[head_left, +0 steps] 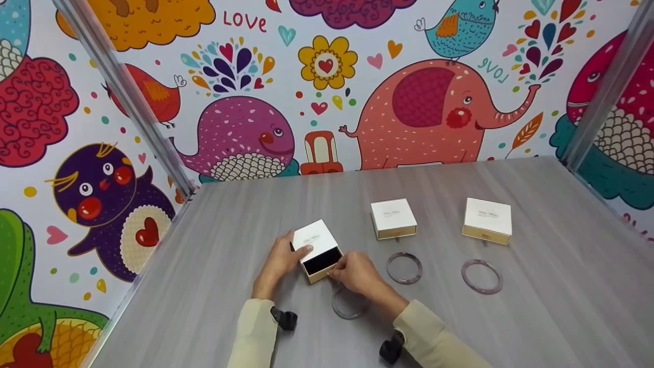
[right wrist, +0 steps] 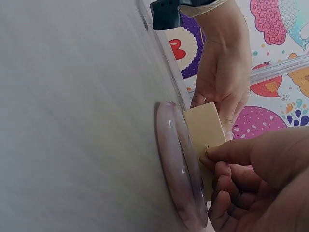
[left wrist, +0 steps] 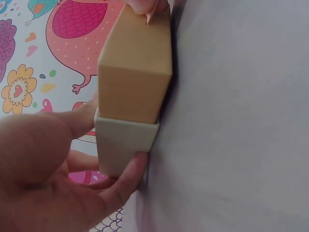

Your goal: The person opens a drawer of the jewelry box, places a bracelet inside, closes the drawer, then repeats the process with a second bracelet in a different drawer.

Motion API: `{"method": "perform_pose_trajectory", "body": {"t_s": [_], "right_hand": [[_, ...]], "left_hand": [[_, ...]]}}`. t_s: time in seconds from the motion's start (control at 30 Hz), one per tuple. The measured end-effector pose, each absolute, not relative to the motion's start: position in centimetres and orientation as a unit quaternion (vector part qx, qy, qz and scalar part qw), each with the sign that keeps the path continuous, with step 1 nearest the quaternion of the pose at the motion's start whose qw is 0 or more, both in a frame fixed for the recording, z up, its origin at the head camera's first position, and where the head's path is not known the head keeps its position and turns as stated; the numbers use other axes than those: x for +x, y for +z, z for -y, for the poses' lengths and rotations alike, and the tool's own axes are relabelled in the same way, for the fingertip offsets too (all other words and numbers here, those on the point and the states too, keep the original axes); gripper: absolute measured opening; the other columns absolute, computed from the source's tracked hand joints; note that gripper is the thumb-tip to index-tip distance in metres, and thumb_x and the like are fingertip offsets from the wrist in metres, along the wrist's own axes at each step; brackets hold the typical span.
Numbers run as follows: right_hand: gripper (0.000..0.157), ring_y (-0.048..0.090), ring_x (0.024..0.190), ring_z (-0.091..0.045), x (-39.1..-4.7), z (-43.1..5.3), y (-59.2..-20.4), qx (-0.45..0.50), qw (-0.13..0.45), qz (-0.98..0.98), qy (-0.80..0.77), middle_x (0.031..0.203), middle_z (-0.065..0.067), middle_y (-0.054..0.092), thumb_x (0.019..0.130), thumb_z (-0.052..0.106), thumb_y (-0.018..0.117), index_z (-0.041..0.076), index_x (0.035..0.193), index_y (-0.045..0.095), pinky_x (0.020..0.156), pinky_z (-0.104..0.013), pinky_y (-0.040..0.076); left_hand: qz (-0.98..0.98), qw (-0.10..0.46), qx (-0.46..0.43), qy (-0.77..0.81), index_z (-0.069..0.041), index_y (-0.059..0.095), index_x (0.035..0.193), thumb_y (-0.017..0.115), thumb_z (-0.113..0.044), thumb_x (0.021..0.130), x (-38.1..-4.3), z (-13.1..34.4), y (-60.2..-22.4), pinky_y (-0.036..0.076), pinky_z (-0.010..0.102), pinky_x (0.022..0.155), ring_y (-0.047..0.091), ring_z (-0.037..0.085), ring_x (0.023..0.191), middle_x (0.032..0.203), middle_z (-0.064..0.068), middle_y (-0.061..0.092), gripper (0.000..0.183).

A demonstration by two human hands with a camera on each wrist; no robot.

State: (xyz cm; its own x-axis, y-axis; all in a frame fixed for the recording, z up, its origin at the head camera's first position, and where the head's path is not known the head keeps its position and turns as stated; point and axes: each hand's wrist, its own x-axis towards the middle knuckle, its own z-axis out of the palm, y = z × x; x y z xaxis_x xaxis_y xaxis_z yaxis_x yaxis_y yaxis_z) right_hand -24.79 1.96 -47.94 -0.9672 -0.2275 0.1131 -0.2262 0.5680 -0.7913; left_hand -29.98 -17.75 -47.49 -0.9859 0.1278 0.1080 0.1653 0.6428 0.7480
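Note:
A small white drawer-style gift box (head_left: 312,238) sits at an angle on the table, its gold-coloured drawer (left wrist: 135,58) partly out and black inside. My left hand (head_left: 277,263) grips the white sleeve (left wrist: 123,145), thumb on top and fingers along the side. At the drawer's front, my right hand (head_left: 358,274) pinches a small pull tab (left wrist: 152,14) between thumb and forefinger. Flat on the table beneath that hand lies a greyish translucent bangle (right wrist: 171,159), partly covered by it in the head view.
Two closed white-and-gold boxes, one in the middle (head_left: 393,215) and one at the right (head_left: 488,219), stand farther back. In front of each lies a bangle, a grey one (head_left: 404,282) and a pinkish one (head_left: 488,292). Cartoon-printed walls (head_left: 327,112) border the grey table (head_left: 204,306).

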Motion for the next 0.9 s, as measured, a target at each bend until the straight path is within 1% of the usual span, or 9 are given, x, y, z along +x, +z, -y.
{"method": "perform_pose_trajectory", "body": {"t_s": [0.2, 0.37, 0.43, 0.53, 0.6, 0.67, 0.77, 0.9], "right_hand": [[0.015, 0.045, 0.054, -0.006, -24.66, -2.04, -47.86, -0.129, 0.005, -0.887, -0.443, 0.059, 0.005, 0.059, 0.083, 0.007, 0.077, 0.000, 0.069, 0.076, 0.049, -0.018, 0.035], [0.016, 0.044, 0.053, -0.005, -24.43, -2.08, -47.89, -0.131, 0.003, -0.885, -0.447, 0.058, 0.004, 0.060, 0.082, 0.006, 0.077, -0.001, 0.068, 0.076, 0.048, -0.017, 0.034], [0.016, 0.044, 0.053, -0.005, -24.35, -2.10, -47.94, -0.133, 0.003, -0.884, -0.449, 0.058, 0.004, 0.060, 0.082, 0.005, 0.077, -0.001, 0.067, 0.075, 0.048, -0.017, 0.034], [0.015, 0.044, 0.054, -0.005, -24.21, -2.22, -47.92, -0.134, 0.004, -0.882, -0.453, 0.059, 0.002, 0.062, 0.082, 0.005, 0.076, -0.002, 0.068, 0.076, 0.048, -0.017, 0.034], [0.016, 0.044, 0.054, -0.005, -24.14, -2.36, -47.91, -0.139, -0.001, -0.883, -0.448, 0.060, 0.001, 0.064, 0.082, 0.005, 0.076, -0.001, 0.067, 0.075, 0.048, -0.017, 0.033], [0.017, 0.044, 0.055, -0.004, -24.07, -2.50, -47.87, -0.143, -0.005, -0.884, -0.446, 0.062, -0.001, 0.067, 0.082, 0.007, 0.077, -0.001, 0.067, 0.076, 0.048, -0.017, 0.034], [0.019, 0.044, 0.054, -0.003, -23.97, -2.70, -47.89, -0.148, -0.011, -0.885, -0.440, 0.062, -0.001, 0.067, 0.081, 0.008, 0.077, 0.001, 0.065, 0.075, 0.048, -0.016, 0.033], [0.021, 0.044, 0.053, -0.003, -23.86, -2.92, -47.86, -0.146, -0.010, -0.885, -0.441, 0.059, 0.003, 0.062, 0.081, 0.008, 0.078, 0.000, 0.063, 0.074, 0.047, -0.017, 0.033]], "left_hand": [[0.906, 0.021, -0.078, -0.415, 0.018, 0.048, 0.136, 0.071, -0.013, 0.093, -29.93, 17.92, -47.45, 0.044, 0.053, 0.108, 0.059, 0.037, 0.117, 0.123, 0.031, 0.064, 0.058], [0.906, 0.022, -0.081, -0.415, 0.015, 0.052, 0.132, 0.070, -0.012, 0.093, -29.89, 18.01, -47.52, 0.046, 0.052, 0.105, 0.060, 0.034, 0.111, 0.119, 0.027, 0.066, 0.051], [0.906, 0.018, -0.076, -0.416, 0.014, 0.051, 0.134, 0.070, -0.013, 0.093, -29.91, 18.00, -47.54, 0.046, 0.051, 0.106, 0.060, 0.033, 0.111, 0.120, 0.027, 0.066, 0.052], [0.908, 0.013, -0.068, -0.413, 0.017, 0.046, 0.138, 0.069, -0.014, 0.094, -29.94, 17.93, -47.50, 0.043, 0.052, 0.110, 0.058, 0.037, 0.120, 0.127, 0.031, 0.062, 0.059], [0.909, 0.011, -0.064, -0.411, 0.020, 0.041, 0.141, 0.070, -0.015, 0.094, -29.96, 17.86, -47.41, 0.039, 0.053, 0.114, 0.053, 0.042, 0.130, 0.135, 0.036, 0.055, 0.065], [0.910, 0.014, -0.065, -0.409, 0.022, 0.037, 0.141, 0.070, -0.016, 0.093, -29.95, 17.81, -47.33, 0.035, 0.055, 0.116, 0.047, 0.047, 0.136, 0.140, 0.040, 0.049, 0.069], [0.910, 0.014, -0.066, -0.410, 0.024, 0.035, 0.141, 0.070, -0.016, 0.093, -29.93, 17.71, -47.20, 0.032, 0.055, 0.118, 0.041, 0.050, 0.139, 0.143, 0.042, 0.043, 0.072], [0.910, 0.010, -0.060, -0.411, 0.023, 0.034, 0.142, 0.070, -0.016, 0.094, -29.88, 17.60, -47.13, 0.032, 0.055, 0.119, 0.040, 0.049, 0.140, 0.144, 0.042, 0.042, 0.072]]}}
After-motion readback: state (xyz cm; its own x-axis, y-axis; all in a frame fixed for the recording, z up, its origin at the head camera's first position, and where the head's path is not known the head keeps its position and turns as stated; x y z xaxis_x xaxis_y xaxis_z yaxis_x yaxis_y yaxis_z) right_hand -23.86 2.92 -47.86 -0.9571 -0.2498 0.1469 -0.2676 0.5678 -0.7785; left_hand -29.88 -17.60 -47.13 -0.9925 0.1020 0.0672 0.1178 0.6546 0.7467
